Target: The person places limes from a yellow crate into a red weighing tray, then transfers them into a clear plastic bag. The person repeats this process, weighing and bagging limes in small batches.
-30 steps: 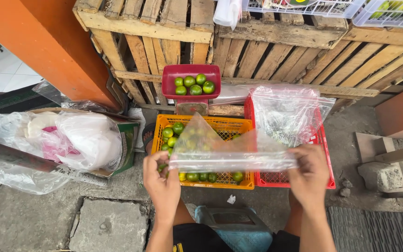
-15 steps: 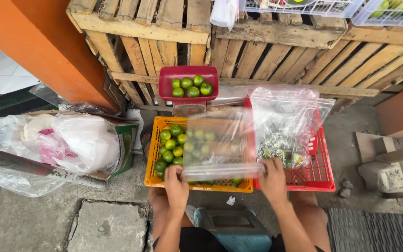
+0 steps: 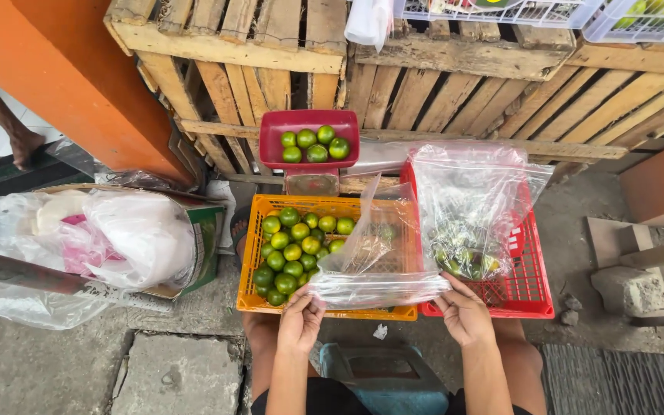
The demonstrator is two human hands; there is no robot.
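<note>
My left hand (image 3: 299,320) and my right hand (image 3: 464,311) pinch the near edge of an empty clear plastic bag (image 3: 379,257), one at each end. The bag lies stretched over the right part of an orange crate (image 3: 253,260) that holds several green limes (image 3: 292,250). To the right stands a red crate (image 3: 530,284) with a larger clear bag (image 3: 474,207) in it, some limes at its bottom. Beyond the orange crate a red scale tray (image 3: 270,150) carries a few more limes.
Wooden pallets (image 3: 455,96) stand behind the crates. An orange pillar (image 3: 63,77) is at the left, with a cardboard box of white plastic bags (image 3: 124,238) below it. Another person's bare foot (image 3: 24,146) shows at far left. A blue stool (image 3: 382,376) sits between my knees.
My hands have come down and closer together with the clear bag. The bag, held up and spread wide before, now lies lower over the orange crate.
</note>
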